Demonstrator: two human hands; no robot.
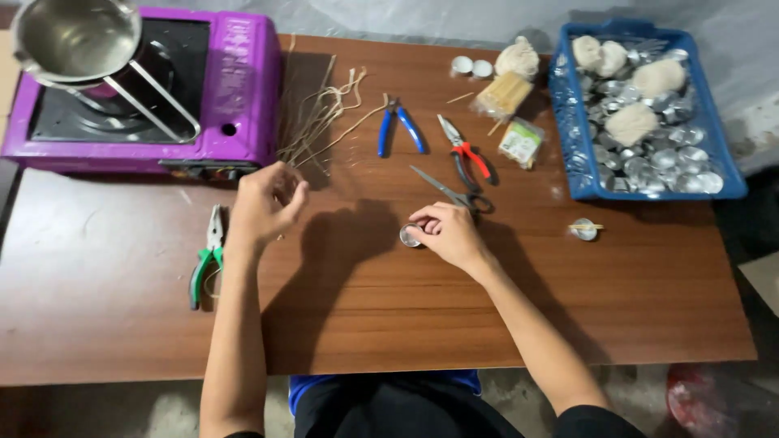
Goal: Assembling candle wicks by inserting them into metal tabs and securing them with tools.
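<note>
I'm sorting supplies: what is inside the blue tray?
The blue tray holds many small silver metal cups with four pale wick bundles on top. Whatever lies beneath them is covered.

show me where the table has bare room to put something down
Bare wood runs along the near edge of the table, between the green pliers and right hand, and right of it below the blue tray. Crowded: the far strip by scissors and stove.

Stove (235, 89) far left, tray (568, 130) far right, pliers (399, 126) between them.
</note>
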